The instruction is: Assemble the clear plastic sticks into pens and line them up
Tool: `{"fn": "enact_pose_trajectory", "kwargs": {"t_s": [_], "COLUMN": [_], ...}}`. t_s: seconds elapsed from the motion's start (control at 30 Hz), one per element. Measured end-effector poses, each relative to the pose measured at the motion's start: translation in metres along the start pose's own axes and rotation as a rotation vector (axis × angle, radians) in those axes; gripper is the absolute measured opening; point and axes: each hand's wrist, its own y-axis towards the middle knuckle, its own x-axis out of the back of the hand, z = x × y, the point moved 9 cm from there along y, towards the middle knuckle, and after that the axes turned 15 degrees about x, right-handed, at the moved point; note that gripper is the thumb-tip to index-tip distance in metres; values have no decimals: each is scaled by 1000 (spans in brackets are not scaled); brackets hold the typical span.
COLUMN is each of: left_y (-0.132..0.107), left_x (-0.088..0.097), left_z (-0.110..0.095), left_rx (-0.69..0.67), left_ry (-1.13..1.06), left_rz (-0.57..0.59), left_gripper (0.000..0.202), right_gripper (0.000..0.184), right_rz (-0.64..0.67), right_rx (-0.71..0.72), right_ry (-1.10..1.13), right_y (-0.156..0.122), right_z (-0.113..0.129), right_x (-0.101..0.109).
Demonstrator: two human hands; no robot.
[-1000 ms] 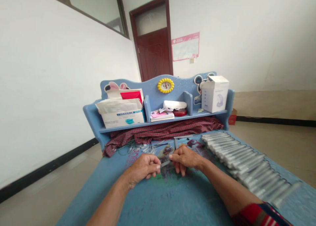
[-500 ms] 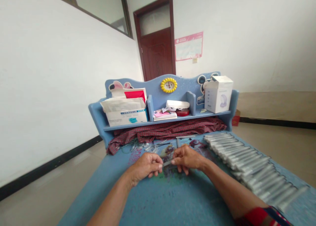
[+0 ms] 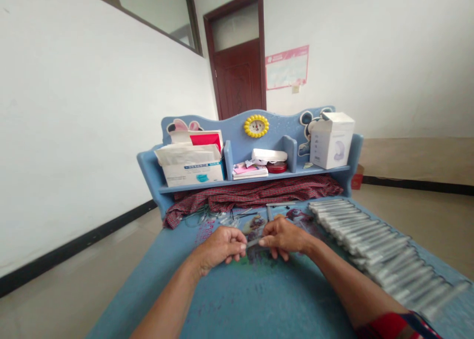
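Over the middle of the blue desk [image 3: 240, 299], my left hand [image 3: 218, 247] and my right hand [image 3: 285, 236] pinch the two ends of one thin grey stick [image 3: 253, 242], which lies level between them. Both hands have their fingers curled shut round it. A long row of several similar grey sticks [image 3: 374, 245] lies side by side along the right of the desk. Loose small grey and clear parts [image 3: 222, 218] are scattered just beyond my hands.
A red checked cloth [image 3: 255, 196] lies under the desk's blue shelf [image 3: 255, 178]. The shelf holds a mask box [image 3: 194, 171], papers [image 3: 250, 170], a red tin [image 3: 277, 167] and a white carton [image 3: 331, 140]. A dark door [image 3: 240, 75] stands behind.
My hands and the stick stay together in the same pose. The view has drifted a little, so everything sits slightly further right in the picture.
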Motion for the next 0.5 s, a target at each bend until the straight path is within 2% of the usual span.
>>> {"fn": "enact_pose_trajectory", "kwargs": {"t_s": [0.17, 0.37, 0.5], "left_y": [1, 3, 3], "left_x": [1, -3, -3], "left_z": [0, 1, -6], "left_rx": [0, -7, -62], "left_ry": [-16, -25, 100], "left_rz": [-18, -15, -103], "left_gripper": [20, 19, 15], "right_gripper": [49, 43, 46], "right_rz": [-11, -12, -42], "right_rx": [-14, 4, -31], "right_ry": [21, 27, -1], "right_y": [0, -2, -2], "right_z": [-2, 2, -2], "right_x": [0, -3, -2]}}
